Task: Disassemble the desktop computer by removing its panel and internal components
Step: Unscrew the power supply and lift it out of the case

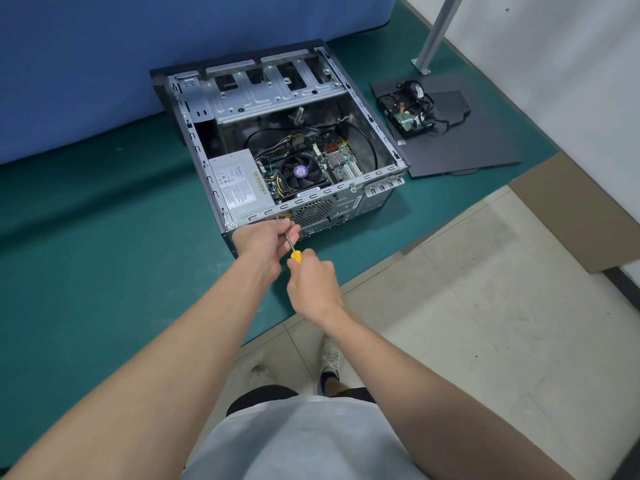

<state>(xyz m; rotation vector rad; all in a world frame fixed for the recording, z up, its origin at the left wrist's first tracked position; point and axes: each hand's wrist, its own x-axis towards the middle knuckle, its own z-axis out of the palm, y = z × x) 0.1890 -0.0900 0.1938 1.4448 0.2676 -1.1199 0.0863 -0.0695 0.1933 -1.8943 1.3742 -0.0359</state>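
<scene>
An open desktop computer case [377, 174] lies on its side on the green table mat [104, 237], its rear panel facing me. Inside I see the grey power supply [239, 185], the CPU fan [300, 172] and the motherboard [341, 159]. My right hand [313, 282] grips the yellow handle of a screwdriver [292, 244]. The tip sits against the rear panel near the power supply corner. My left hand [265, 242] pinches the metal shaft close to the tip.
The removed dark side panel [485, 147] lies right of the case, with a hard drive and cables [410, 110] resting on it. A cardboard sheet [568, 216] hangs at the table's right corner. A metal post [436, 36] stands behind. A blue partition [104, 64] backs the table.
</scene>
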